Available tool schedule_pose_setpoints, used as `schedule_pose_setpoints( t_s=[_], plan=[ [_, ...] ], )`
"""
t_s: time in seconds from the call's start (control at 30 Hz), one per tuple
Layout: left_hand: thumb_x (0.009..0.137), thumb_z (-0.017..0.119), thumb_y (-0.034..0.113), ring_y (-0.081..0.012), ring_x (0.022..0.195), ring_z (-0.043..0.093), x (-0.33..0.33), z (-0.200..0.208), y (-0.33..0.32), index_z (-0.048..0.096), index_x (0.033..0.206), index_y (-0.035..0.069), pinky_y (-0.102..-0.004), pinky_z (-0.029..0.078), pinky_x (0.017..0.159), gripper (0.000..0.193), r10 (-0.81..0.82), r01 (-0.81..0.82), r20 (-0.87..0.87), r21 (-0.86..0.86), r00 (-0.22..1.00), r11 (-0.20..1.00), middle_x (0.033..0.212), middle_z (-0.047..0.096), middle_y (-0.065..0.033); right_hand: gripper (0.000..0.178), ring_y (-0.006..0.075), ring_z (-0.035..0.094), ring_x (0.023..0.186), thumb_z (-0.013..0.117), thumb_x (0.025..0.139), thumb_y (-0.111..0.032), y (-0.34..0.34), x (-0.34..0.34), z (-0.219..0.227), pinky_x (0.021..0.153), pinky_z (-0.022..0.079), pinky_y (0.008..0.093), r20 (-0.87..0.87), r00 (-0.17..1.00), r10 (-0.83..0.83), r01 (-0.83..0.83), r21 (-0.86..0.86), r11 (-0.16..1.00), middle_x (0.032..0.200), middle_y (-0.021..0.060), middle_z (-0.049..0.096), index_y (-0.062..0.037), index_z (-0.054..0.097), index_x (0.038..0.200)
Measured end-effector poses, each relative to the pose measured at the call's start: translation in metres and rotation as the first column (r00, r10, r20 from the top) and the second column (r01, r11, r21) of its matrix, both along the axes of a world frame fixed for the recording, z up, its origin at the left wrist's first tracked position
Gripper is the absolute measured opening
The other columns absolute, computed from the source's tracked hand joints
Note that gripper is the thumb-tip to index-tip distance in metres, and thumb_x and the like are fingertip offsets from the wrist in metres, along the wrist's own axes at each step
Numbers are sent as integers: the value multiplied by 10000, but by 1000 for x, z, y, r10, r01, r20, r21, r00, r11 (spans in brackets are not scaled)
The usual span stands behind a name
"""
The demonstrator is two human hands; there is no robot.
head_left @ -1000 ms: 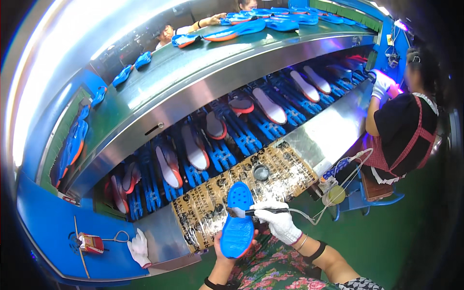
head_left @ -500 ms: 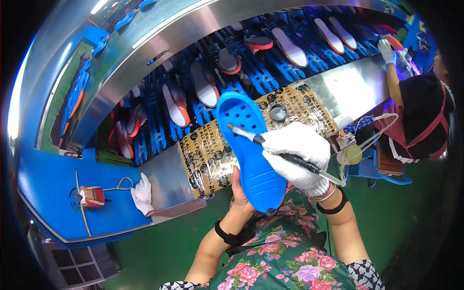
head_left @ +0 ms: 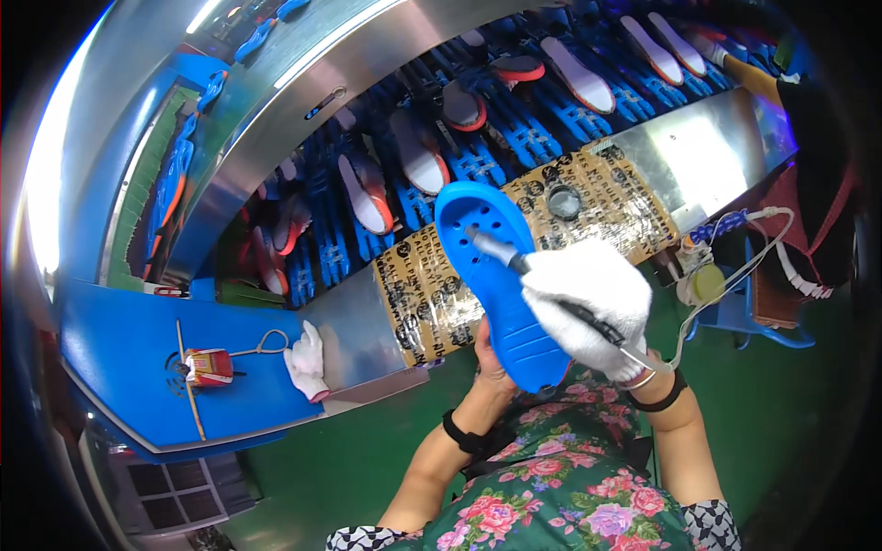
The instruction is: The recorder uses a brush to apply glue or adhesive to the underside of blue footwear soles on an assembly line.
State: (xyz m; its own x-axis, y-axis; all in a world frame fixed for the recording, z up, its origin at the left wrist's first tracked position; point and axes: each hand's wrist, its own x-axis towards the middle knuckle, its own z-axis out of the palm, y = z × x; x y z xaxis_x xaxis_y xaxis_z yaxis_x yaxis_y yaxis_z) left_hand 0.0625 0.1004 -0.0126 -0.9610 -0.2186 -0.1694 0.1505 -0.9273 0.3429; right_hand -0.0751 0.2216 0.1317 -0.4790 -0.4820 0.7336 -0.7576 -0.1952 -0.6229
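A blue shoe sole [head_left: 514,317] with a row of small holes at its far end lies tilted in front of me. Bare, my left hand [head_left: 493,360] grips its near left side from beneath; most of those fingers are hidden under it. In a white knitted glove, my right hand [head_left: 588,308] is closed around a dark-handled brush [head_left: 496,248]. A thin pale tube runs from the handle's rear. The brush's tip is over the holed end of the sole, seemingly touching its inner face.
A brown-taped metal ledge [head_left: 432,294] carries a small round dish [head_left: 563,202]. Beyond it, a conveyor of blue racks holds several soles [head_left: 577,78]. A white glove [head_left: 306,360] and a red box [head_left: 209,367] rest at left. Another person [head_left: 808,184] works at far right.
The view has shifted, so most things sit farther right. The brush tip has moved from the sole's left rim in among the holes. The other person's arm reaches farther over the conveyor.
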Motion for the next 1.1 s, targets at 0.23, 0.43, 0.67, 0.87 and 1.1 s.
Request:
schedule_pose_setpoints(
  t_s=[0.23, 0.43, 0.67, 0.87, 1.1],
  plan=[
    [875, 586, 726, -343, 1396, 479, -22, 10, 6, 337, 1570, 95, -514, 369, 1183, 971, 61, 93, -369, 388, 928, 917, 1547, 460, -151, 208, 262, 730, 858, 799, 758, -44, -2, 16, -14, 785, 568, 375, 141, 984, 107, -101, -46, 994, 998, 126, 762, -58, 769, 964],
    [876, 575, 741, -348, 1382, 491, -33, 30, -1, 286, 1583, 71, -529, 390, 1164, 1016, 113, -103, 26, -244, 993, 964, 1540, 460, -173, 260, 253, 737, 878, 790, 769, -11, -3, 18, -22, 796, 585, 365, 27, 999, -19, 19, -24, 1000, 992, 110, 766, -70, 786, 1022],
    [875, 585, 750, -356, 1350, 503, -49, 33, -11, 288, 1571, 76, -548, 402, 1150, 1013, 196, -211, -93, -191, 976, 959, 1528, 455, -169, 181, 265, 728, 924, 783, 784, 1, -3, 13, -42, 809, 563, 374, 291, 956, 33, 2, -121, 993, 1018, 132, 761, -51, 765, 957],
    [811, 602, 817, -460, 1248, 574, -52, 23, -26, 330, 1551, 108, -617, 472, 1061, 1060, 58, -84, -215, -114, 975, 990, 1467, 521, -119, 195, 249, 737, 908, 813, 773, -25, -5, 25, -51, 823, 571, 377, 219, 960, 174, -156, -97, 983, 966, 105, 765, -59, 775, 961],
    [794, 642, 803, -476, 1229, 580, -60, 28, -28, 350, 1530, 106, -634, 512, 989, 1055, -115, 130, -428, 6, 897, 992, 1444, 526, -201, 242, 269, 739, 903, 830, 769, -93, -6, 32, -62, 824, 570, 396, 7, 994, 106, -105, -27, 994, 990, 74, 767, -107, 785, 1006]
  ],
)
